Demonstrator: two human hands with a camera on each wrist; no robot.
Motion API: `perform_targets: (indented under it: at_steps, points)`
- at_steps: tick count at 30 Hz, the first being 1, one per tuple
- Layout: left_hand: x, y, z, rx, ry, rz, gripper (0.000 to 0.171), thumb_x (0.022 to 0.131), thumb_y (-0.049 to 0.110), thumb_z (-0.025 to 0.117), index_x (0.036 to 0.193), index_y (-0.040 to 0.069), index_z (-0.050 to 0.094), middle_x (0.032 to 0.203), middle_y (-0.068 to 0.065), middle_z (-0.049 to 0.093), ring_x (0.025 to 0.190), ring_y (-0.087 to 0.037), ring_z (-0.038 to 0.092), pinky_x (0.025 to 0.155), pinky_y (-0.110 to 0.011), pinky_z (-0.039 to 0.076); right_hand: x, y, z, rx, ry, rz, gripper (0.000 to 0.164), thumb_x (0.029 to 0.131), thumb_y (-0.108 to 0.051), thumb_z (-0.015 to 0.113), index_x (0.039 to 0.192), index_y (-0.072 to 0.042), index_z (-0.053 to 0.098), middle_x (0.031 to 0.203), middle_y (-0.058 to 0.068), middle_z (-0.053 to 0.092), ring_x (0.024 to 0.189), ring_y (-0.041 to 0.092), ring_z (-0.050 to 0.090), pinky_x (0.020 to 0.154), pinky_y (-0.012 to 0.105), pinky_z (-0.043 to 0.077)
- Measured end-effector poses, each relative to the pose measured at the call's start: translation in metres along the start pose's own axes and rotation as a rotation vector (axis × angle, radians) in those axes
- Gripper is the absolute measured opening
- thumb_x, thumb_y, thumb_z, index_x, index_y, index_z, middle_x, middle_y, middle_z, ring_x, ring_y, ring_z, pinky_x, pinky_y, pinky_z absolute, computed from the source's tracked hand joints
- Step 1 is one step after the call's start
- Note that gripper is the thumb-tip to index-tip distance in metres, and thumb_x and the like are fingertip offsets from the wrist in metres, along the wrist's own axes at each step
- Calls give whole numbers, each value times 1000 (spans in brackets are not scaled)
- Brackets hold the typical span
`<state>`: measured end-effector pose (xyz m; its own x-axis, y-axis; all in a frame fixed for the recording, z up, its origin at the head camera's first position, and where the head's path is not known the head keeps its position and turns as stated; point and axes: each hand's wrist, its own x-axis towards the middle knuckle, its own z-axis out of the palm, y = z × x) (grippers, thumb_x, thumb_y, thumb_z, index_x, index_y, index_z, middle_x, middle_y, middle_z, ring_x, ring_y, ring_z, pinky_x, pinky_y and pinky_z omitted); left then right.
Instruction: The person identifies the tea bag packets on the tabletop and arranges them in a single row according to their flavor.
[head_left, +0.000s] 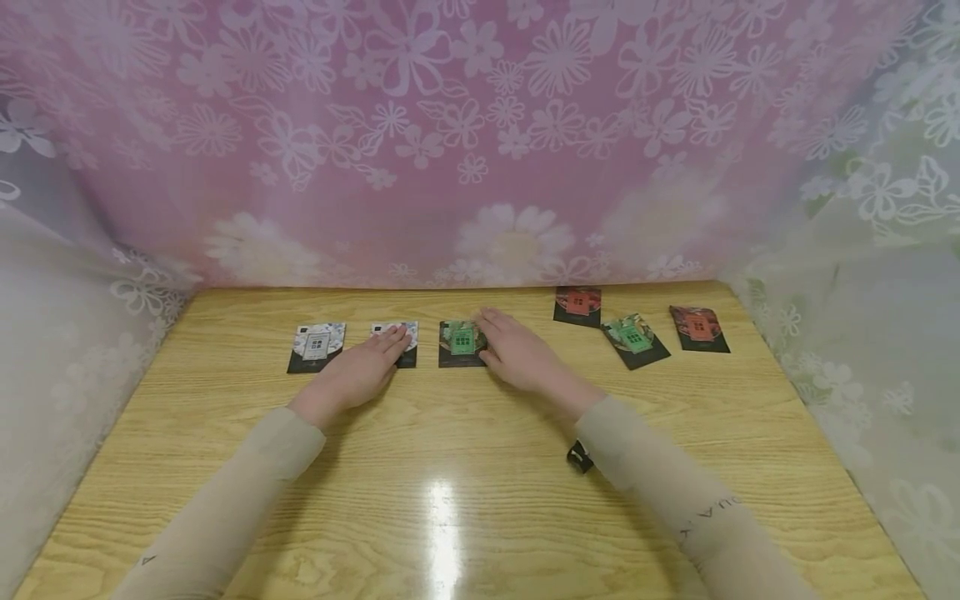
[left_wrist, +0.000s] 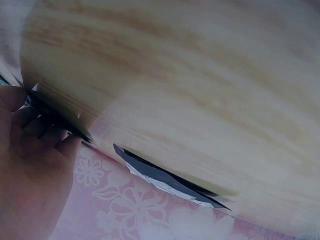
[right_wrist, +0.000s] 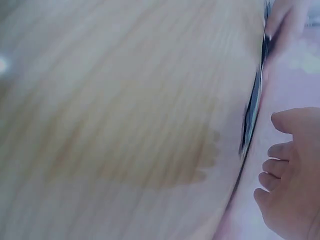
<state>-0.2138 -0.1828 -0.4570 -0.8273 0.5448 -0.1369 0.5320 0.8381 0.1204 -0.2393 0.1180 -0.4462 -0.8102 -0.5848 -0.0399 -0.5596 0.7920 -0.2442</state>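
My left hand [head_left: 358,373] rests its outstretched fingers on a white-and-black packet [head_left: 408,357], covering much of its front. In the left wrist view that packet [left_wrist: 60,120] lies under the fingers. Another white-and-black packet [head_left: 318,345] is just left of this hand. My right hand [head_left: 521,354] is at the right edge of a green-and-black packet [head_left: 459,344], its fingers extended and pointing away from me. The right wrist view has the right hand [right_wrist: 290,170] with loosely bent fingers, holding nothing, near a thin dark packet edge [right_wrist: 252,112].
On the right side lie two red-and-black packets [head_left: 577,306] [head_left: 700,330] and a tilted green-and-black packet [head_left: 634,340]. A small black object [head_left: 578,457] sits beside the right sleeve. A pink flowered curtain [head_left: 420,167] hangs along the back edge of the wooden table [head_left: 420,433].
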Motion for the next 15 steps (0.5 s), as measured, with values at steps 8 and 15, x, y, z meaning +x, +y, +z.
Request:
perform_targets:
  at_steps: [8,15]
  points:
    - [0,0,1,0,-1,-5,55,114,16,44,166,2,32,175,-18,27,162,-37,29,135,-53,28,-29,48,-18,4,51,26,67,110,-22,55,165,6,29,173,25,29,162,42,27,136,56,23]
    - [1,0,3,2,2,-5,55,114,16,43,166,2,32,175,-18,27,162,-37,29,135,-53,29,-62,92,-34,16,51,104,68,110,-20,57,166,5,27,174,26,23,163,44,22,135,61,23]
